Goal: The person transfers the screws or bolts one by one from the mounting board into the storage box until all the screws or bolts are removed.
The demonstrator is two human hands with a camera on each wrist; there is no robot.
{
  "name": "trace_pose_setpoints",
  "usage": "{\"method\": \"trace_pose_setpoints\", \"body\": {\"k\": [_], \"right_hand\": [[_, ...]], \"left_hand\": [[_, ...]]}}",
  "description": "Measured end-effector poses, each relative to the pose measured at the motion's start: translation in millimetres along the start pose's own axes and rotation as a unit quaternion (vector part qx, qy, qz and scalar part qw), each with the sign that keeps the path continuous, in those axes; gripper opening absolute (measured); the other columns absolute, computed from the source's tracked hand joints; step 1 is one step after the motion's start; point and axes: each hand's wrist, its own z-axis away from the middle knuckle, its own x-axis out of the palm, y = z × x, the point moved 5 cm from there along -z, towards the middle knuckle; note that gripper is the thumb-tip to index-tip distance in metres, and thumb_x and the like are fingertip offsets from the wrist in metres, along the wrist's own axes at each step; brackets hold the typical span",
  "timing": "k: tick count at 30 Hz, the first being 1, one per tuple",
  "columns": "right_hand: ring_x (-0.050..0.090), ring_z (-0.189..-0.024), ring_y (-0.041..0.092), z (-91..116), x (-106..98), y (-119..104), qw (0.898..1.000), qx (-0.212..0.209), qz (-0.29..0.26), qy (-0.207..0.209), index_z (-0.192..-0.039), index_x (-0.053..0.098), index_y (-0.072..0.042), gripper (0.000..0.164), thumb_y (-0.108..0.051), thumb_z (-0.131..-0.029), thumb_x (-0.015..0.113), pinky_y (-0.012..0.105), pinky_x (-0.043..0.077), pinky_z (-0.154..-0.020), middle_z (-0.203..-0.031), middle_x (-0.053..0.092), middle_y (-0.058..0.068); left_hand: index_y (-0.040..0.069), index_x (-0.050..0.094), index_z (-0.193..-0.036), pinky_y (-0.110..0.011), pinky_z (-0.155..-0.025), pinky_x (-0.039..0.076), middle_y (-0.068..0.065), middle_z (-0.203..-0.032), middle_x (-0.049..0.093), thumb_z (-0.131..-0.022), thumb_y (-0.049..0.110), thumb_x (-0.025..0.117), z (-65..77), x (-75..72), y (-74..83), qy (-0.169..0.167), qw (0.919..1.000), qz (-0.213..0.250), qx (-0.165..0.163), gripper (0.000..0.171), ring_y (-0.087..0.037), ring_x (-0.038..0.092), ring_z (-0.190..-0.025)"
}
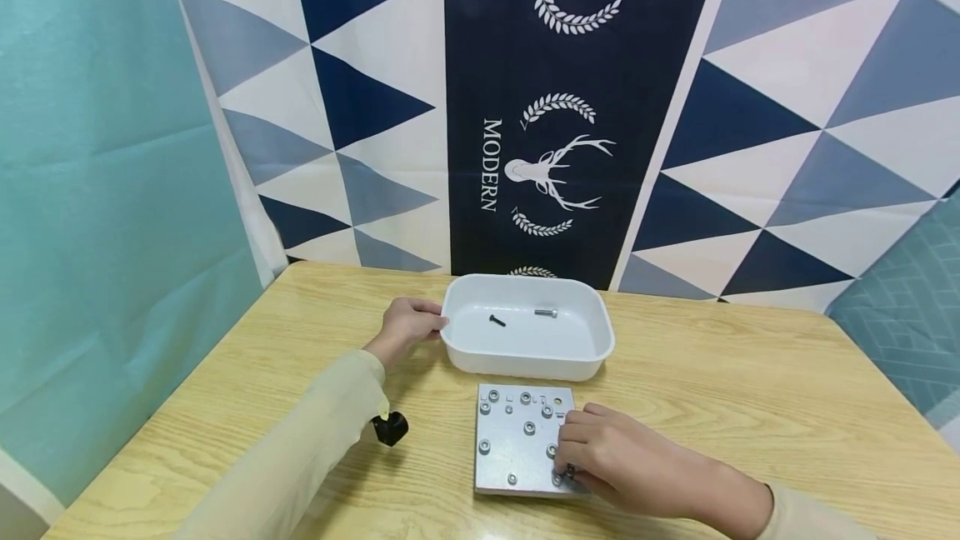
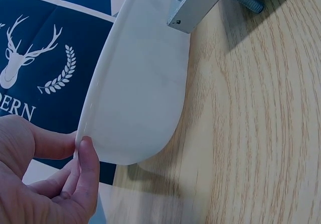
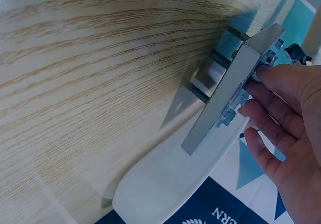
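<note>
My left hand [image 1: 407,328] pinches the left rim of a white plastic tray [image 1: 525,366] between thumb and fingers. Inside the tray lie a short black screw [image 1: 497,321] and a silver screw [image 1: 546,313]. In front of the tray is a square metal plate [image 1: 501,430] set with several socket-head bolts [image 1: 529,427]. Over its near right corner, my right hand [image 1: 626,461] pinches a bolt with thumb and index finger, the fingertips hiding most of it. The right wrist view shows threaded bolt ends [image 3: 219,59] sticking out beneath the plate [image 3: 225,98].
Both things stand on a light wooden table [image 1: 720,390]. A patterned cloth [image 1: 390,107] with triangles and deer heads hangs behind the table, and a teal curtain [image 1: 112,190] borders the left. A small black device [image 1: 390,428] is strapped at the left wrist.
</note>
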Motion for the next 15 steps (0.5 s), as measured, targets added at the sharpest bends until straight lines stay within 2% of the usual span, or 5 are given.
{"method": "trace_pose_setpoints", "body": {"k": [15], "right_hand": [[0.051, -0.083, 0.0, -1.4, 0.7, -3.1, 1.0, -0.003, -0.008, 0.016, -0.089, 0.066, -0.024, 0.021, -0.013, -0.074, 0.077, 0.024, 0.052, -0.082, -0.084, 0.061, -0.017]], "left_hand": [[0.0, 0.067, -0.108, -0.034, -0.087, 0.059, -0.018, -0.113, 0.064, -0.086, 0.007, 0.069, 2.1, -0.3, 0.4, -0.004, 1.0, -0.003, -0.007, 0.023, -0.016, 0.064, -0.081]]}}
